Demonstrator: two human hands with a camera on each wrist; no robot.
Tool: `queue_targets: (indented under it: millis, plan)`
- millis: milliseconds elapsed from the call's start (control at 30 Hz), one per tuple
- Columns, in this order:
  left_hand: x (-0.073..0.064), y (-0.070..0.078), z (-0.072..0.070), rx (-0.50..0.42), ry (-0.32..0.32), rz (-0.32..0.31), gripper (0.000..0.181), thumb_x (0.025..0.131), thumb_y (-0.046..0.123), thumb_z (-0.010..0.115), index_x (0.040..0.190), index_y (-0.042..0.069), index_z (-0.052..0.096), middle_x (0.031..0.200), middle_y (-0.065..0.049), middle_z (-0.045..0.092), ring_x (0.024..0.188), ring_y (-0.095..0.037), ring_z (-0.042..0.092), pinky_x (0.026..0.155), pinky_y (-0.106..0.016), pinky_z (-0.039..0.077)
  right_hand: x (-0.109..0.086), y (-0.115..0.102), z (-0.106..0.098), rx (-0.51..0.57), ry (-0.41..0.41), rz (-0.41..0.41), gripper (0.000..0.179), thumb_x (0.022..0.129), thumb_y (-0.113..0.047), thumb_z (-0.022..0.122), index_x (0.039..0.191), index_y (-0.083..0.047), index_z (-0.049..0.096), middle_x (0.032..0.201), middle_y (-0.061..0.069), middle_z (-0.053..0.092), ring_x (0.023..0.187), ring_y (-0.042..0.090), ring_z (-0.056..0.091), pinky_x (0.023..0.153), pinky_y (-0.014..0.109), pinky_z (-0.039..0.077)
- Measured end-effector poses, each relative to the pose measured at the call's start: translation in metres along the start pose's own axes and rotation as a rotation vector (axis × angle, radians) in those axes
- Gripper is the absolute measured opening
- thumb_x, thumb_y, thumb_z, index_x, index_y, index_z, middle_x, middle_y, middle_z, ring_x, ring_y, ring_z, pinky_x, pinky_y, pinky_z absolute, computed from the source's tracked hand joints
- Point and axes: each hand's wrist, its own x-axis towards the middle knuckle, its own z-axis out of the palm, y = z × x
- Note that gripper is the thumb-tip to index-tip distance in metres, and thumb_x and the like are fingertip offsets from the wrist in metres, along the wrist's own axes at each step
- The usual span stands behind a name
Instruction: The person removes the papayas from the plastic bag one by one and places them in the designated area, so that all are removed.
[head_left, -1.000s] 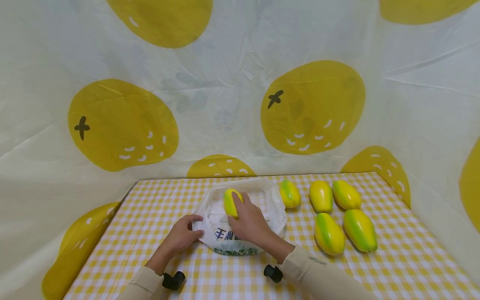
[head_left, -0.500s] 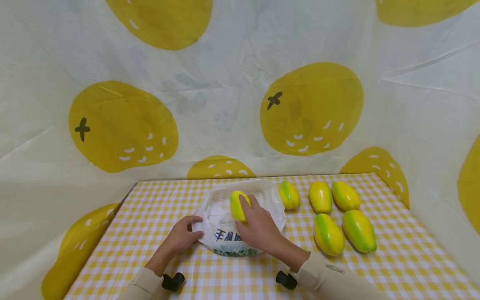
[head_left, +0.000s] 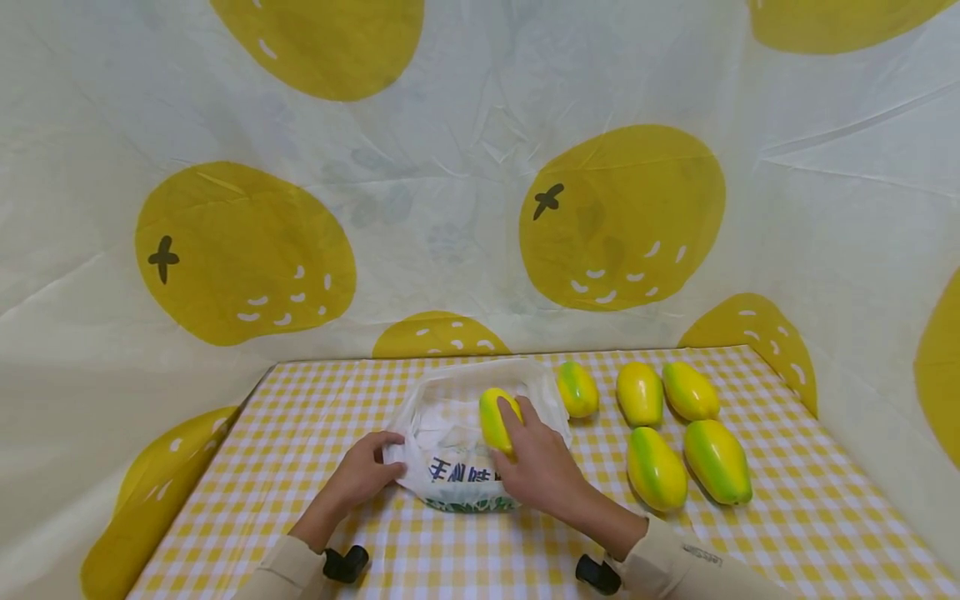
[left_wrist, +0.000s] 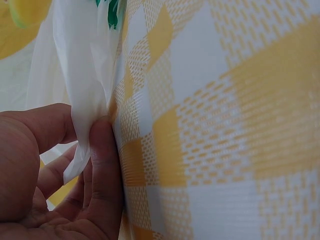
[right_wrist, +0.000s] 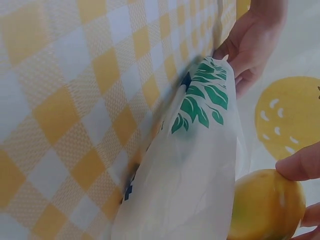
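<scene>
A white plastic bag [head_left: 442, 396] with dark lettering and green leaf print lies open-mouthed on the table. My left hand [head_left: 365, 471] pinches its left edge; in the left wrist view the thin film [left_wrist: 82, 95] runs between thumb and fingers. With my right hand [head_left: 543, 467] I grip a yellow-green papaya [head_left: 492, 417] over the right part of the bag's opening. The right wrist view shows that papaya [right_wrist: 267, 205] partly behind the bag wall [right_wrist: 185, 175], fingertips on its upper side. Whether it touches the bag's bottom cannot be seen.
One papaya [head_left: 577, 389] lies close to the bag's right side. Several more papayas [head_left: 656, 468] are grouped farther right on the checked tablecloth [head_left: 300, 408]. A fruit-printed curtain [head_left: 442, 208] hangs behind the table and along its sides.
My right hand has shifted to the right and slightly nearer, carrying the papaya across the bag's opening. The left hand keeps its place on the bag's edge.
</scene>
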Motion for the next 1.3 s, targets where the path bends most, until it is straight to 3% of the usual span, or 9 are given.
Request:
queue_targets:
  millis: [300,500,767,1300]
  plan:
    - [0.000,-0.001,0.000,0.001,-0.001,-0.003,0.041,0.089,0.015,0.077,0.129,0.009,0.069,0.110,-0.010,0.061,0.096,-0.023,0.054,0.079,-0.032,0.042,-0.006,0.003,-0.009,-0.007,0.013,0.012,0.068,0.095,-0.020,0.074,0.154,-0.002,0.047,0.153,0.025,0.047,0.068,0.021,0.058,0.071,0.042,0.057]
    - [0.001,-0.003,0.000,-0.008,-0.005,-0.004,0.041,0.089,0.015,0.078,0.129,0.009,0.069,0.109,-0.010,0.060,0.094,-0.023,0.053,0.078,-0.031,0.042,-0.010,0.009,-0.013,-0.038,0.010,0.033,0.069,0.094,-0.023,0.074,0.154,-0.003,0.047,0.152,0.023,0.048,0.085,0.030,0.066,0.084,0.050,0.060]
    - [0.001,-0.002,0.000,-0.008,-0.012,-0.013,0.042,0.089,0.016,0.077,0.130,0.010,0.068,0.110,-0.010,0.060,0.096,-0.023,0.054,0.078,-0.032,0.043,-0.013,0.015,-0.017,-0.034,-0.002,0.064,0.069,0.095,-0.023,0.073,0.155,-0.005,0.046,0.155,0.025,0.046,0.100,0.040,0.068,0.090,0.058,0.058]
    - [0.000,0.000,-0.001,-0.006,-0.008,-0.001,0.041,0.089,0.015,0.077,0.129,0.009,0.069,0.111,-0.010,0.061,0.095,-0.023,0.054,0.079,-0.032,0.043,-0.020,0.028,-0.029,-0.070,-0.036,0.119,0.072,0.095,-0.026,0.073,0.157,-0.004,0.043,0.160,0.031,0.041,0.102,0.043,0.071,0.093,0.059,0.058]
